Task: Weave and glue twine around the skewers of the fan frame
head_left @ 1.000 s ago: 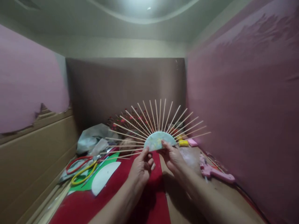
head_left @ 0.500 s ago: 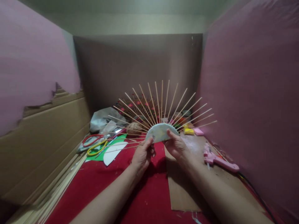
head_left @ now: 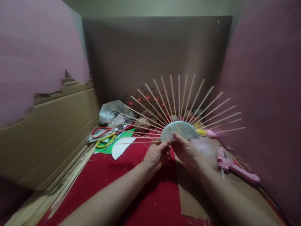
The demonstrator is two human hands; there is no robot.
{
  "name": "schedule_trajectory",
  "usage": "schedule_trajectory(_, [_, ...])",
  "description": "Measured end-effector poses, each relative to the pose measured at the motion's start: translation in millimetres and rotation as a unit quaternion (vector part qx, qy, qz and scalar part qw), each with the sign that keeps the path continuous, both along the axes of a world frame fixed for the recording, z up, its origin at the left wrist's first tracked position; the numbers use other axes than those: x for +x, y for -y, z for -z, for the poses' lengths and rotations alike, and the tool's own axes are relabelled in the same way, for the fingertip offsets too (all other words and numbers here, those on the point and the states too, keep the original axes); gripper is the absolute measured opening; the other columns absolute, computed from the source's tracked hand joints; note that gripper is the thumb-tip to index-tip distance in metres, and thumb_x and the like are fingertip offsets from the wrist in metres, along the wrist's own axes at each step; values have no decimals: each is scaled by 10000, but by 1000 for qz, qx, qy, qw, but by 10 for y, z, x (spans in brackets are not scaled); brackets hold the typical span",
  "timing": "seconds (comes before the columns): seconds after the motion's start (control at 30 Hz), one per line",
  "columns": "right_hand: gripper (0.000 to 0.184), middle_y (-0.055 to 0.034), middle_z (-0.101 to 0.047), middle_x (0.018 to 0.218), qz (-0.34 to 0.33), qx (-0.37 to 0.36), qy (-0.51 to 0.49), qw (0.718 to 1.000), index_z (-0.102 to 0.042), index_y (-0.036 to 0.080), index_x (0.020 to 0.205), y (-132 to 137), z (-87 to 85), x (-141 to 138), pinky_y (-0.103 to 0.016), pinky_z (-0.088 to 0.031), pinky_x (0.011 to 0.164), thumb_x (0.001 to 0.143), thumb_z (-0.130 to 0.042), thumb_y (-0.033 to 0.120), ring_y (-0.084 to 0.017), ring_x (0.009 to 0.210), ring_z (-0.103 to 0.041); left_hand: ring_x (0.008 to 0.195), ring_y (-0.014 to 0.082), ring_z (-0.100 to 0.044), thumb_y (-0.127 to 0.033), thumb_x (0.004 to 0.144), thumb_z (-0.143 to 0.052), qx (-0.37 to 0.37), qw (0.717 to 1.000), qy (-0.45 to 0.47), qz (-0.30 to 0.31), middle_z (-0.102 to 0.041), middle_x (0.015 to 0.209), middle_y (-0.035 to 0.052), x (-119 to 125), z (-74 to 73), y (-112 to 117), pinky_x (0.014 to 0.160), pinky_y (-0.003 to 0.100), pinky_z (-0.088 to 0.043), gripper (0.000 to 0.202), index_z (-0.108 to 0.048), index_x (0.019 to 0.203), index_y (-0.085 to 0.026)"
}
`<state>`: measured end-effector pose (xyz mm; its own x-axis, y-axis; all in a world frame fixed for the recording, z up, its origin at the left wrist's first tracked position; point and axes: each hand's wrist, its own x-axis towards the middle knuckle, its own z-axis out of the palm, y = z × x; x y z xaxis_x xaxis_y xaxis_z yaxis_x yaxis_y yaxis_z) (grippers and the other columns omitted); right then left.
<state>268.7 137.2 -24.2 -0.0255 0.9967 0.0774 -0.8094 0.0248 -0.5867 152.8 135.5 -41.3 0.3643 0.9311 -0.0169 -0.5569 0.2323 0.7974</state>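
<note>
A pale half-round base (head_left: 185,128) with thin wooden sticks (head_left: 179,97) fanning out from its curved edge is held up in front of me. My left hand (head_left: 158,154) pinches its lower left corner, thumb on the near face. Close beside it, my right hand (head_left: 185,149) grips the lower straight edge near the middle, its thumb also on the near face. The fingers behind the base are mostly hidden. The sticks spread like sun rays, up and out to both sides.
Scissors with red and yellow handles (head_left: 105,143) lie on green sheet (head_left: 103,150) beside a white cut piece (head_left: 122,149). A twine ball (head_left: 142,125) and a decorated fan (head_left: 150,99) stand behind. Right, a pink glue gun (head_left: 237,169) rests on cardboard (head_left: 190,194). Loose sticks (head_left: 72,182) lie left.
My view has shifted, so the surroundings sit differently in the picture. The right hand has moved along the base toward the left hand, and the fan's right end is now uncovered.
</note>
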Motion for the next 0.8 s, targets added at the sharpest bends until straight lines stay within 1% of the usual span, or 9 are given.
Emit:
schedule_trajectory(0.13, [267,8,-688,709,7,9,6,1000,-632,144,795,35,-173,-24,-291,-534,740,589,-801,154,-126,640,-634,391,70,-446,-213,570,-787,3,997,-67,41,-564,589,-17,-224,-4,96,366,214,-342,399,-649,925,-96])
schedule_trajectory(0.27, [224,-13,-712,769,15,6,-9,1000,-626,163,794,55,-326,-4,-355,-539,759,629,-777,145,-150,675,-656,370,26,-359,-288,640,-723,-26,990,-106,-83,-498,546,-55,-634,33,13,352,173,-269,259,-607,791,-113])
schedule_trajectory(0.33, [204,-29,-714,778,6,0,-18,1000,-621,155,777,77,-350,-31,-370,-543,749,640,-772,149,-154,661,-653,381,19,-362,-261,636,-719,-14,985,-111,-130,-468,533,-79,-807,26,-60,370,158,-272,260,-593,827,-136])
schedule_trajectory(0.4, [230,-34,-714,794,5,-14,-35,999,-625,163,819,102,-338,-79,-362,-547,730,643,-769,134,-160,675,-654,418,26,-402,-214,614,-730,-2,982,-117,-146,-474,544,-78,-911,-2,-95,402,156,-308,299,-601,872,-140])
schedule_trajectory(0.5, [343,-27,-712,822,21,-43,-69,996,-622,191,947,121,-264,-133,-300,-548,687,650,-751,81,-144,691,-653,485,44,-462,-160,615,-719,34,986,-133,-100,-599,728,-19,-934,-56,-37,433,179,-347,407,-611,1007,-150])
schedule_trajectory(0.57, [386,-30,-711,853,30,-54,-81,995,-609,202,1001,115,-187,-130,-293,-551,683,663,-732,62,-140,702,-653,535,51,-484,-152,651,-700,75,985,-148,-41,-624,849,0,-902,-87,42,464,184,-366,489,-583,1124,-198])
schedule_trajectory(0.6, [399,-34,-711,874,30,-57,-80,995,-602,206,1020,109,-144,-118,-310,-554,694,670,-724,61,-145,711,-654,556,52,-488,-163,673,-697,87,983,-159,-14,-622,857,0,-885,-98,79,484,183,-373,495,-575,1150,-216])
schedule_trajectory(0.7, [436,-37,-708,908,28,-55,-64,996,-588,220,1052,83,-25,-71,-395,-559,734,667,-707,52,-175,741,-658,568,49,-479,-256,720,-701,79,979,-184,42,-615,796,11,-861,-103,139,515,178,-378,353,-629,1059,-190])
schedule_trajectory(0.8, [437,-26,-709,864,24,-54,-39,997,-599,202,1014,60,49,-53,-420,-559,757,633,-681,4,-178,722,-656,533,48,-464,-363,775,-643,81,977,-187,66,-644,792,55,-873,-67,136,477,177,-342,277,-665,944,-145])
